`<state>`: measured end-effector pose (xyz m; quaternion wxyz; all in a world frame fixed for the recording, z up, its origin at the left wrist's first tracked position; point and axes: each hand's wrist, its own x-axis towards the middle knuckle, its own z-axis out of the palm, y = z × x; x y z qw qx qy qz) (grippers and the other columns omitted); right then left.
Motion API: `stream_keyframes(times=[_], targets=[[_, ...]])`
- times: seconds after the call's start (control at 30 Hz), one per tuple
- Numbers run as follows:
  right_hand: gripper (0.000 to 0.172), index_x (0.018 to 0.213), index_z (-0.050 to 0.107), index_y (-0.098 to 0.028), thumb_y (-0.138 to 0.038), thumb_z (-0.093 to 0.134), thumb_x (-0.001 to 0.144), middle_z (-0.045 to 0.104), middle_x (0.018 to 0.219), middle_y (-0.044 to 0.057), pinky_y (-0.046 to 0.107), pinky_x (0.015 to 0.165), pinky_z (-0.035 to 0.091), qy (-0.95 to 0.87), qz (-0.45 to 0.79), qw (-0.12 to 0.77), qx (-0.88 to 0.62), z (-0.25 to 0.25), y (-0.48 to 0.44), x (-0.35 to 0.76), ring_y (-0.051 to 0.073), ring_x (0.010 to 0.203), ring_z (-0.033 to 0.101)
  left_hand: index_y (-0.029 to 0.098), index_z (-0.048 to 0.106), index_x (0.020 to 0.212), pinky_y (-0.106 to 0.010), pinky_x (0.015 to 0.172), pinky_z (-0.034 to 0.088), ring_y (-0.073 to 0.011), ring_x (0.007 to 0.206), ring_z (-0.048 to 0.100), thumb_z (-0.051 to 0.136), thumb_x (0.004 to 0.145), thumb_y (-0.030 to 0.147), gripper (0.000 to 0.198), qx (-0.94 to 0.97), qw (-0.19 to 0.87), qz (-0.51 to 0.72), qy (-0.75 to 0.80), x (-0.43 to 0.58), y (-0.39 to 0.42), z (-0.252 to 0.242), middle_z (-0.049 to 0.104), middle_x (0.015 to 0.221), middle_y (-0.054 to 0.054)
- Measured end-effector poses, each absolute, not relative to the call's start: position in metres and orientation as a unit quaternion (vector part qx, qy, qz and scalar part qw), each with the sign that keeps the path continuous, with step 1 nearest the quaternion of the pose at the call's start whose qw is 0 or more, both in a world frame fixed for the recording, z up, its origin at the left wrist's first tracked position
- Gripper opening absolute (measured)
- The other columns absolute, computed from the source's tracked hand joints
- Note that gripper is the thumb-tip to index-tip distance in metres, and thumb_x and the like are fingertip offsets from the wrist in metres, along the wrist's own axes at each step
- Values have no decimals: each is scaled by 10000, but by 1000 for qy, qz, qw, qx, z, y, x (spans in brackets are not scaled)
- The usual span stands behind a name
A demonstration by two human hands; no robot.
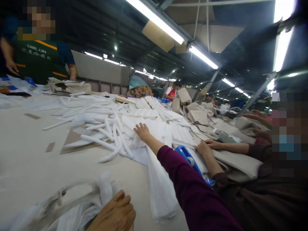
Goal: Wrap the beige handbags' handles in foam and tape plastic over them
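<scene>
My right hand (143, 133), in a purple sleeve, reaches forward over a pile of white foam sheets (158, 126). Its fingers are spread, with the fingertips on or just above the sheets. At the bottom, my left hand (115, 211) is closed, fingers curled, at the right side of a light beige bag (51, 210). The bag has a looped handle, and white foam padding (106, 187) stands up beside it. What lies under the left fingers is partly hidden. Long white foam sheets (160, 189) hang toward me below my right forearm.
White foam tubes (115, 138) lie left of my right hand. A blue tape dispenser (189, 158) sits beside my sleeve. At right, a co-worker's hands (207, 149) touch a beige bag (237, 163). More bags (198, 117) are heaped behind; another person in a green apron (36, 61) stands across the table.
</scene>
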<state>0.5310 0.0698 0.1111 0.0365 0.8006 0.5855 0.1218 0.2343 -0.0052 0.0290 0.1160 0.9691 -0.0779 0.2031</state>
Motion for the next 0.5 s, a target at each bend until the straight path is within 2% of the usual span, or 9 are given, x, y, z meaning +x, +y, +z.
stream_keyframes(times=[0.07, 0.17, 0.23, 0.27, 0.33, 0.37, 0.43, 0.5], targets=[[248, 1046, 624, -99, -39, 409, 938, 599, 1222, 114, 387, 1079, 244, 606, 107, 33, 787, 126, 66, 523, 198, 1315, 350, 193, 521, 764, -386, 1025, 279, -188, 820, 496, 465, 795, 87, 123, 977, 132, 158, -61, 228, -9, 45, 588, 776, -6], [188, 985, 610, -23, -13, 436, 915, 622, 1134, 162, 434, 1102, 189, 615, 80, -6, 784, 143, 53, 505, 233, 1332, 314, 190, 502, 741, -386, 1001, 314, -185, 818, 483, 455, 858, 144, 134, 984, 152, 76, -46, 223, -14, 70, 564, 762, -9], [172, 1036, 569, 24, -36, 496, 892, 606, 1123, 204, 488, 1086, 197, 599, 69, -48, 797, 148, 31, 490, 293, 1304, 350, 187, 483, 720, -389, 982, 327, -180, 806, 471, 435, 882, 166, 170, 987, 150, 38, -49, 226, -14, 79, 551, 751, -10], [236, 1103, 529, 34, -64, 524, 887, 602, 1111, 208, 517, 1058, 233, 581, 65, -71, 808, 147, 14, 481, 322, 1259, 405, 186, 475, 715, -390, 971, 332, -178, 800, 465, 427, 886, 170, 179, 988, 146, 24, -53, 227, -14, 81, 548, 750, -11], [415, 1238, 425, 0, -203, 568, 906, 599, 1098, 177, 501, 980, 340, 552, 27, -113, 826, 142, -30, 460, 324, 1132, 519, 184, 464, 714, -393, 946, 339, -176, 791, 456, 412, 888, 172, 182, 989, 137, 2, -63, 231, -15, 83, 545, 753, -13], [440, 1251, 413, -33, -277, 564, 918, 604, 1077, 142, 451, 945, 380, 527, -17, -142, 838, 136, -55, 448, 298, 1072, 557, 183, 460, 716, -395, 933, 342, -176, 786, 452, 399, 891, 171, 186, 989, 134, -5, -68, 233, -15, 83, 544, 755, -15], [368, 1207, 454, -93, -335, 518, 937, 617, 1001, 71, 334, 852, 423, 479, -120, -199, 846, 118, -105, 423, 229, 953, 600, 182, 450, 719, -402, 911, 344, -175, 771, 442, 361, 904, 175, 205, 989, 128, -13, -74, 236, -14, 83, 541, 759, -18], [240, 1095, 523, -136, -314, 493, 937, 618, 916, 23, 260, 768, 409, 439, -190, -267, 836, 92, -147, 402, 171, 853, 595, 181, 444, 722, -412, 894, 342, -175, 760, 433, 320, 917, 185, 231, 989, 129, -10, -78, 238, -14, 83, 533, 755, -22]])
